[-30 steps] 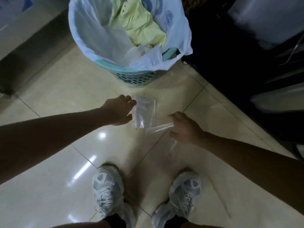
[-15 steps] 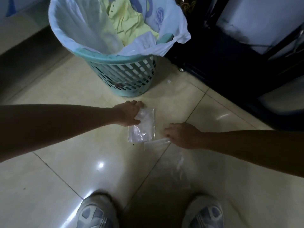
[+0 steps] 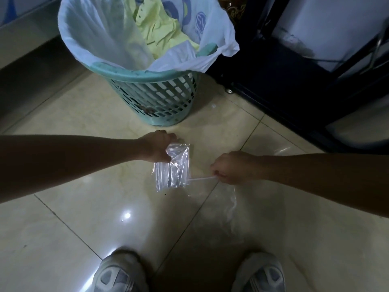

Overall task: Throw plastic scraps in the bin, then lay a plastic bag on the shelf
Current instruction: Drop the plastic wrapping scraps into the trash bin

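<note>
- Plastic bag, small and clear, hangs from the left hand, whose fingers pinch its upper left corner; its long axis runs almost straight down toward the floor.
- Thin white strip, which I judge to be a plastic scrap, is pinched in the curled fingers of the right hand. It lies nearly level and points left, and its far end touches or overlaps the lower right edge of the bag; I cannot tell which.
- Another faint sheet of clear film seems to hang under the right hand, but it is too transparent to be sure.
- Bin stands ahead of both hands, a little to the left, so the left hand is the nearer one. For the strip, the way to the opening is forward, up and leftward over the rim.
- The bin is a teal plastic basket with lattice walls and a round rim. A thin white liner is folded over the rim, and crumpled yellow-green paper lies inside.
- The bag is glossy, wrinkled and very light; I judge that it will flutter and fold easily.
- The floor is of polished beige tiles that reflect light. A dark shelf unit on a small caster stands to the right of the bin.
</note>
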